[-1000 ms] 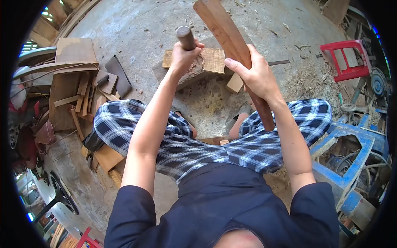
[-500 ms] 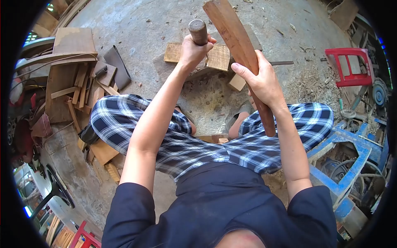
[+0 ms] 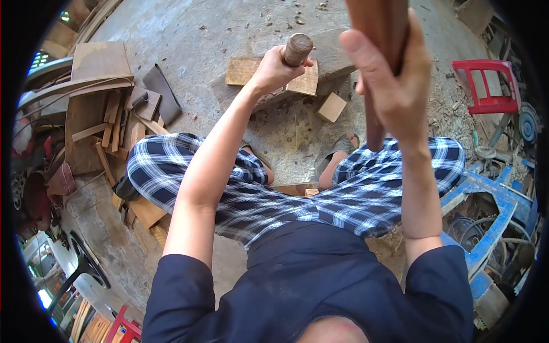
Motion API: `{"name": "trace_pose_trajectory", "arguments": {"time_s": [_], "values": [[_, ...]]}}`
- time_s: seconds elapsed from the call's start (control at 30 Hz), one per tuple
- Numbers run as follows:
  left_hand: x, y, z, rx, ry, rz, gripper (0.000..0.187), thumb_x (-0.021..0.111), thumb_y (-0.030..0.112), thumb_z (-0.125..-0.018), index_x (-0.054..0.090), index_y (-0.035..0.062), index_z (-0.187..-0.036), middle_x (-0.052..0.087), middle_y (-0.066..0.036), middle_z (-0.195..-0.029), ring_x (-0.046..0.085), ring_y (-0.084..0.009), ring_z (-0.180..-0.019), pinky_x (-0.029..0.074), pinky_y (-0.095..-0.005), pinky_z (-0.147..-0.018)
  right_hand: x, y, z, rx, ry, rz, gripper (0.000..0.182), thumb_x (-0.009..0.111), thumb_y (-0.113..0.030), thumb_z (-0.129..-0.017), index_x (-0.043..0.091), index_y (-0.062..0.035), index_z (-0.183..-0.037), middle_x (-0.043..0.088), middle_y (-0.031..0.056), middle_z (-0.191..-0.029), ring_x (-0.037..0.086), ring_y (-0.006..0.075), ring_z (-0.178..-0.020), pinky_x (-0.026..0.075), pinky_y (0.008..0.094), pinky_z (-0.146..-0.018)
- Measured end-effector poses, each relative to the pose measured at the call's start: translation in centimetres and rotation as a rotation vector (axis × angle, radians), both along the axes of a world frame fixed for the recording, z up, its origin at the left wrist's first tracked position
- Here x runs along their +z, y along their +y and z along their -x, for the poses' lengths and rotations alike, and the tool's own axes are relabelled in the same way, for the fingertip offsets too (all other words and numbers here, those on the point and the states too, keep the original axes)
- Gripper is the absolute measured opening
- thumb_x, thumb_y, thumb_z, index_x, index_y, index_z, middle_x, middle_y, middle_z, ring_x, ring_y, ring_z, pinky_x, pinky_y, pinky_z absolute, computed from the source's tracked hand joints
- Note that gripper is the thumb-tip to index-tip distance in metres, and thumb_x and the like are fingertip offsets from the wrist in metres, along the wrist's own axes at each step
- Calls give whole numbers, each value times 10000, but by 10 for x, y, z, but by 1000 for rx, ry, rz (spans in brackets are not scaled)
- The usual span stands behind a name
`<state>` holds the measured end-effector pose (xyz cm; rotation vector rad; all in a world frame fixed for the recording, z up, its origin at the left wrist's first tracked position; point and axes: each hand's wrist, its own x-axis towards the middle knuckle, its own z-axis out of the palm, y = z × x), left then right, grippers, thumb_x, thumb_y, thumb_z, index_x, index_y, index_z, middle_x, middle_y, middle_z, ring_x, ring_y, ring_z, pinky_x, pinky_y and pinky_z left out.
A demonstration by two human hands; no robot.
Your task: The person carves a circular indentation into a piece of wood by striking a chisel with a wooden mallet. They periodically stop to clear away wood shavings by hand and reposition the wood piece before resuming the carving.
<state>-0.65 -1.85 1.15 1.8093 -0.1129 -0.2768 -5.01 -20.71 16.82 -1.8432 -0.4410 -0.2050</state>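
My left hand (image 3: 275, 72) is wrapped round the thick round wooden handle of a chisel (image 3: 299, 49), its butt end facing up. The blade is hidden below the fist. Under that hand lies a light-brown wood block (image 3: 242, 71), set across a rough, greyish timber (image 3: 337, 62) on the floor. My right hand (image 3: 398, 94) grips a long dark-brown wooden bar (image 3: 380, 26), raised close to the camera and to the right of the chisel. The thumb lies along one side of the bar, and its upper end passes out of view.
A small wood block (image 3: 331, 107) lies between the sandalled feet. Wood offcuts (image 3: 111, 123) are piled at left. On the right are a red plastic stool (image 3: 486, 86), wood shavings (image 3: 443, 106) and a blue metal frame (image 3: 486, 194).
The wooden bar in my right hand has risen toward the camera and moved right. My left hand has shifted slightly right with the chisel, whose handle leans more to the right.
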Motion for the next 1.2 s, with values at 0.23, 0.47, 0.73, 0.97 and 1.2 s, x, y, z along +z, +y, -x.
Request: {"name": "trace_pose_trajectory", "arguments": {"time_s": [0.23,0.47,0.73,0.97,1.2], "values": [[-30,0,-3,-16,-67,108,158,725,20,-800,723,32,-958,753,-34,-934,678,-109,-855,558,-299,-829,-36,-11,0,57,121,359,565,752,-417,-895,586,28,-1201,729,222,-943,747,295,-857,595,392,-737],[-50,6,-9,51,-111,83,120,746,51,-795,700,41,-905,721,-13,-881,670,-106,-833,539,-296,-790,-53,-4,-1,89,257,495,603,734,-453,-879,539,6,-1219,723,272,-977,734,395,-940,586,459,-816],[-27,24,14,349,-144,-39,146,712,-28,-807,682,49,-928,748,-41,-966,676,-97,-855,548,-284,-787,-67,-17,14,8,351,336,693,750,-500,-849,573,37,-1248,730,241,-1014,731,350,-951,553,428,-876],[-15,20,10,318,-133,78,164,660,-66,-817,644,56,-925,726,-38,-949,699,-135,-945,546,-296,-827,-56,-24,23,0,532,266,659,760,-476,-864,572,41,-1225,699,165,-886,688,202,-647,554,330,-533],[-26,11,2,243,-160,64,132,663,-47,-820,638,58,-896,721,-33,-943,697,-130,-938,546,-302,-814,-62,-24,22,-7,579,284,674,753,-486,-869,560,40,-1245,706,178,-933,704,216,-697,574,340,-547]]}}
